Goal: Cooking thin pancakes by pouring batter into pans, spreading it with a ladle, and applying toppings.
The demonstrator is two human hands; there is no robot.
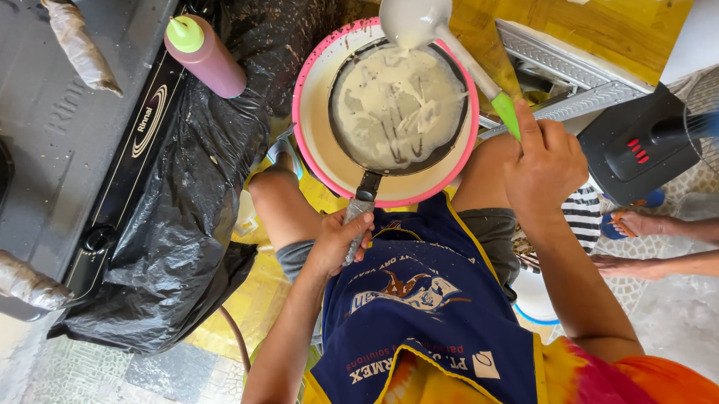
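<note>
A small dark round frying pan [398, 107], thinly coated with pale batter, is held level over a pink-rimmed cream plastic basin [319, 140], at twelve o'clock from the seated person's knees. The pan's metal handle is gripped by the left hand [338, 241], fingers fully closed around it. A white-bowled ladle with a green handle [417, 15] is held by the right hand [543, 165], also closed tight, with the bowl raised at one o'clock above the pan's far rim. The coating is probably best kept even if the pan is tilted slowly and kept centred, so that drips are caught by the basin. One pan, one basin and one ladle are counted, with one maroon squeeze bottle with a green cap [204, 54] at ten o'clock.
</note>
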